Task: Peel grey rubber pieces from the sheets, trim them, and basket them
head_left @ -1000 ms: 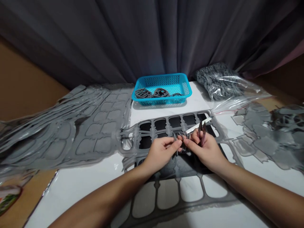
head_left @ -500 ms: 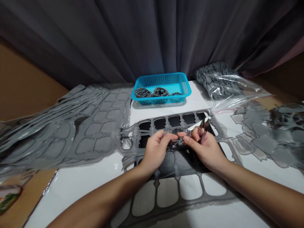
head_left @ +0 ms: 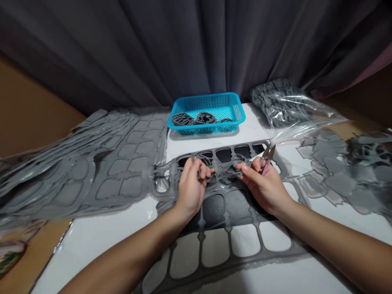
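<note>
Currently, the left hand [head_left: 192,183] has its fingers curled on grey strands [head_left: 225,170]; the right hand [head_left: 266,188] pinches them between thumb and forefinger, small scissors [head_left: 267,163] in its other fingers, blades apart. The strands are above the worktop's [head_left: 94,241] middle, the blue basket [head_left: 206,128] near its far edge.

Head view — forward, downward
</note>
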### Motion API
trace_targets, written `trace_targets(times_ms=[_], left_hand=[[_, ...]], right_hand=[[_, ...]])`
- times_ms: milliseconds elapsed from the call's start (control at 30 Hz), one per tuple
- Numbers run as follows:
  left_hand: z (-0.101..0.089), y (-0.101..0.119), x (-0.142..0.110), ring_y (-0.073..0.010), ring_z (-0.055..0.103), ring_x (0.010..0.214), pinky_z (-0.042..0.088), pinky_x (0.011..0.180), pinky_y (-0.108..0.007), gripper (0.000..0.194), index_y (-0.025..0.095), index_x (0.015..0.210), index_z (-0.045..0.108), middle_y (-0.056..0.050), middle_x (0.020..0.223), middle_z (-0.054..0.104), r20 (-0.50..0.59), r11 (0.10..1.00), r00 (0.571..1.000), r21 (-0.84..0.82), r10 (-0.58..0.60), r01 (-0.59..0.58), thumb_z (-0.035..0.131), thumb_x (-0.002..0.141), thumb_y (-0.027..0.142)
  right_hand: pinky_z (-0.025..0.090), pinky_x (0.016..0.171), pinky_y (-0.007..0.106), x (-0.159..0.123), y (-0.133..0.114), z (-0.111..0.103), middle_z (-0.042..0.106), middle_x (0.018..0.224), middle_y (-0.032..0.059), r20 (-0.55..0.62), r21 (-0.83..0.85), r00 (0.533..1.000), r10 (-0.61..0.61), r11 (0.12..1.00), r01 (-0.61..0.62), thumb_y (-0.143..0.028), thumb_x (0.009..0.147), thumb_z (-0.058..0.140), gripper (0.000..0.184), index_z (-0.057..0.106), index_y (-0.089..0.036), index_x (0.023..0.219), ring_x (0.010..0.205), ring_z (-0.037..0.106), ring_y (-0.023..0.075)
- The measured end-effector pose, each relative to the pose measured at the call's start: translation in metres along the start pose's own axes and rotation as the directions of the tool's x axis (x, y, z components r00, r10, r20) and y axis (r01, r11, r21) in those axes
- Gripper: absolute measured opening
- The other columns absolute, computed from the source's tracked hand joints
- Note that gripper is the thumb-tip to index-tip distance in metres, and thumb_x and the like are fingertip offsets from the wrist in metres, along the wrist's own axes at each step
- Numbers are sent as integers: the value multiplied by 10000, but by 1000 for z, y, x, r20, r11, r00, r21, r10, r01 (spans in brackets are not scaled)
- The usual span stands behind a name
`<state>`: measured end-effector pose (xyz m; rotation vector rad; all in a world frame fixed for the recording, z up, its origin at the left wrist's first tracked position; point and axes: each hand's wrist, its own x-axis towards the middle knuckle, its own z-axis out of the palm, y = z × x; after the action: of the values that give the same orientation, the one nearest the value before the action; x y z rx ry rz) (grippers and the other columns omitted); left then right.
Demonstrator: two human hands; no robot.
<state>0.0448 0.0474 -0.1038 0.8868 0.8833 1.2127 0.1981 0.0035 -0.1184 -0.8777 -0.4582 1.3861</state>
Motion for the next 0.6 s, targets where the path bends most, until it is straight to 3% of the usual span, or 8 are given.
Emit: trace_targets(times_ms=[100,167,333,400,600], left_hand=[[-2,-1,5,-80,439,552,475,774,-271,253,195,706,401,86,526,350,-38,998,999,-56,11,-13,574,804,352],[-3,-2,4,-95,477,578,476,774,-288,260,193,725,423,75,536,407,-25,999,1000,-38,-1,0,563,816,392],[-2,-4,-7,-134,547,689,447,754,-267,280,176,748,500,18,647,554,236,923,970,382,-50,-46,551,840,435],[-1,-3,-10,-147,556,734,440,765,-262,273,163,729,532,1,675,573,296,899,953,433,-72,-67,579,822,416],[-2,-5,-13,-150,562,793,449,752,-249,178,153,812,565,-13,799,601,322,879,944,467,-69,-96,605,800,326]], right_hand=[[473,673,219,3,-1,-1,669,793,-15,-14,31,1000,12,999,-12,-225,630,791,412,379,-210,629,791,620,113],[462,681,223,2,0,-1,678,827,-7,36,14,999,21,1000,-22,-214,638,787,419,369,-206,631,773,618,107],[440,690,257,-6,6,0,590,642,-47,228,-167,973,38,986,0,-242,682,760,399,366,-208,631,691,601,119],[433,671,252,-7,7,0,544,598,-59,236,-212,972,7,976,44,-237,687,754,402,358,-208,623,669,590,118],[444,698,243,-8,4,0,497,621,-52,187,-322,979,-86,936,143,-215,695,729,386,351,-210,617,815,611,143]])
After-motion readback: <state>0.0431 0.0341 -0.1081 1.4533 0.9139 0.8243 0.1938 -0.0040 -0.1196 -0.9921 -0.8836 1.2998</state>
